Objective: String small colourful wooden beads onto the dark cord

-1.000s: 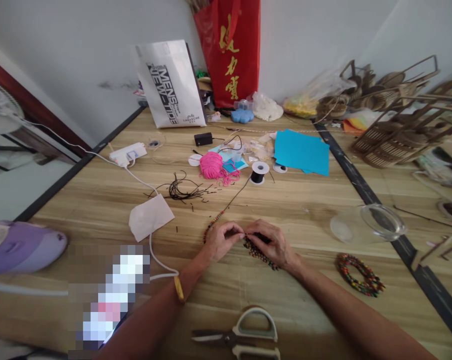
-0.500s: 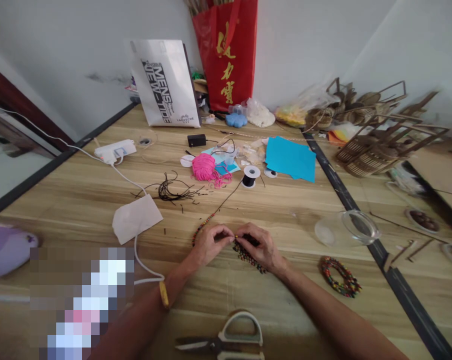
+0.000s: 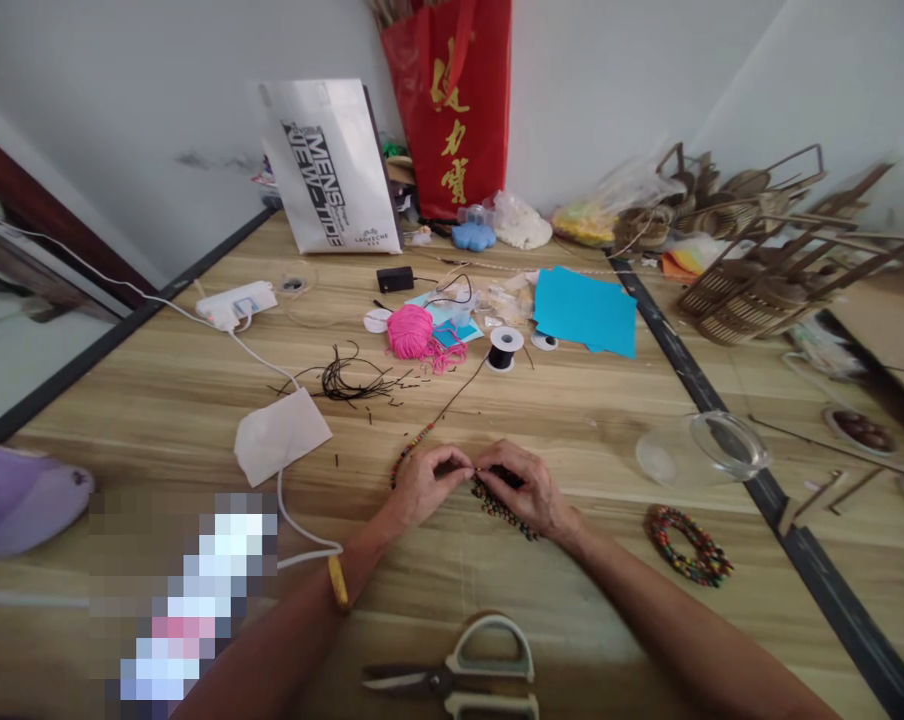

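Note:
My left hand point(image 3: 425, 488) and my right hand point(image 3: 528, 486) meet above the table, thumb and finger of each pinched on a string of small beads. Colourful beads on this beaded string point(image 3: 413, 446) run out past the left hand, and its dark cord leads up to a black spool point(image 3: 501, 352) with white ends. More strung beads point(image 3: 506, 508) hang in a bunch under my right palm. What exactly lies between the fingertips is too small to make out. Scissors point(image 3: 438, 680) with pale handles lie nearest me, blades pointing left.
On the right lie a coiled bead loop point(image 3: 688, 548) and a clear plastic jar point(image 3: 669, 455) on its side. Cut black cords point(image 3: 347, 380), pink yarn point(image 3: 410, 332) and blue sheets point(image 3: 587, 310) are farther back. A white cable runs by a paper piece point(image 3: 281, 436) at left.
The camera view has shifted slightly, moving the whole scene a little left and then back right. Both hands keep their pinch on the beaded string, with hardly any movement.

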`<state>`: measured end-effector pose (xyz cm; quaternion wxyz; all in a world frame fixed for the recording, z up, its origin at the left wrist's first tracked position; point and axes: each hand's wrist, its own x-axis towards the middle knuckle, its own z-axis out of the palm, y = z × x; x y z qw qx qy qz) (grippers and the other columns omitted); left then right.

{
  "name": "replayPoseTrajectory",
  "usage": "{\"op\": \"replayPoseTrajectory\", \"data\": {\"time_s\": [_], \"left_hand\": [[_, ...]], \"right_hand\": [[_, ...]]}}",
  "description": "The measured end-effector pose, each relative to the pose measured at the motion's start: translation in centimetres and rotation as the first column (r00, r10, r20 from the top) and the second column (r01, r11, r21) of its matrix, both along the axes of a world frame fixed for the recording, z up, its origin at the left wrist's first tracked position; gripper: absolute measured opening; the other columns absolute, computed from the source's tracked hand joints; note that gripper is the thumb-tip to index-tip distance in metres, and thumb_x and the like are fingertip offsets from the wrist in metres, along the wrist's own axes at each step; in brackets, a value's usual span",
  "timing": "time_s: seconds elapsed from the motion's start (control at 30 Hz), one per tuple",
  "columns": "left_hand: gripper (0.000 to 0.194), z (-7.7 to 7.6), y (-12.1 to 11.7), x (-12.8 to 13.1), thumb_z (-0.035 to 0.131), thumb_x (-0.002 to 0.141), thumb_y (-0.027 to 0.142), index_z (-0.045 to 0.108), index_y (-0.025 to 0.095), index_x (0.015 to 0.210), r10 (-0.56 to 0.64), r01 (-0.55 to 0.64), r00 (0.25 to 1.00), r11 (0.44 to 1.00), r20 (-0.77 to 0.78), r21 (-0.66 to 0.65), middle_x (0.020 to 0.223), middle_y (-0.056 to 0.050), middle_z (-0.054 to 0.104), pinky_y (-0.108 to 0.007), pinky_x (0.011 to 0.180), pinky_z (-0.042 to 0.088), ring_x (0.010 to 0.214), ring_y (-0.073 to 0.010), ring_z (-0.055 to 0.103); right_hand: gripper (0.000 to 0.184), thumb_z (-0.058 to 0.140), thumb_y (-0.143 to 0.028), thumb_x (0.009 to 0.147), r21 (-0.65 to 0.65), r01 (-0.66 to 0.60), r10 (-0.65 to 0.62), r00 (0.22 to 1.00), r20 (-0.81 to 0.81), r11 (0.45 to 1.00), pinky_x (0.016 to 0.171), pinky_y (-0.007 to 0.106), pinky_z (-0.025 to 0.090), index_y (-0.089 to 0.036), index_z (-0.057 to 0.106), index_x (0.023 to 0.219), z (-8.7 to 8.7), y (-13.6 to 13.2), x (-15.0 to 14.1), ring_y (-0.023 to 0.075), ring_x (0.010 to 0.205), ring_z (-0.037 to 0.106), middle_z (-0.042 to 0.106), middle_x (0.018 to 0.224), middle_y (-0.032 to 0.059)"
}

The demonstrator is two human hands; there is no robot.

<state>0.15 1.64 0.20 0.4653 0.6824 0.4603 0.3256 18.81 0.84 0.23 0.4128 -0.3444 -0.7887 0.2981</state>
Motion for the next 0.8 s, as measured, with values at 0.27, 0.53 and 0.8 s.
{"op": "replayPoseTrajectory", "data": {"time_s": [0.27, 0.53, 0.8], "left_hand": [[0.010, 0.2, -0.1, 0.1, 0.060, 0.077, 0.023, 0.065, 0.015, 0.073, -0.010, 0.010, 1.000, 1.000, -0.008, -0.001, 0.070, -0.002, 0.066, -0.023, 0.066, 0.044, 0.068, -0.0145, 0.059], [0.008, 0.7, -0.2, 0.2, 0.062, 0.076, 0.020, 0.068, 0.014, 0.074, -0.030, 0.030, 0.999, 1.000, -0.028, 0.001, 0.073, -0.003, 0.069, -0.024, 0.071, 0.045, 0.071, -0.0153, 0.061], [0.006, 1.1, -0.3, 0.3, 0.064, 0.074, 0.018, 0.069, 0.015, 0.073, -0.017, 0.017, 0.999, 1.000, -0.042, -0.012, 0.074, -0.003, 0.070, -0.024, 0.071, 0.045, 0.072, -0.0157, 0.062]], "right_hand": [[0.008, 0.053, -0.019, 0.090, 0.038, -0.001, -0.001, 0.999, 0.043, 0.999, 0.069, 0.029, 0.047, -0.019, 0.060, 0.087, -0.3, -0.1, 0.0, 0.0166, 0.075, 0.058, 0.063, 0.080, 0.0054], [0.008, 0.051, -0.015, 0.087, 0.101, 0.003, -0.011, 0.997, 0.076, 0.995, 0.064, 0.028, 0.043, -0.019, 0.056, 0.081, -0.6, -0.1, -0.2, 0.0157, 0.070, 0.053, 0.059, 0.074, 0.0045], [0.008, 0.051, -0.016, 0.087, 0.129, 0.014, -0.023, 0.998, 0.066, 0.991, 0.061, 0.028, 0.042, -0.019, 0.054, 0.081, -0.4, -0.2, -0.2, 0.0153, 0.068, 0.051, 0.058, 0.073, 0.0040]]}}
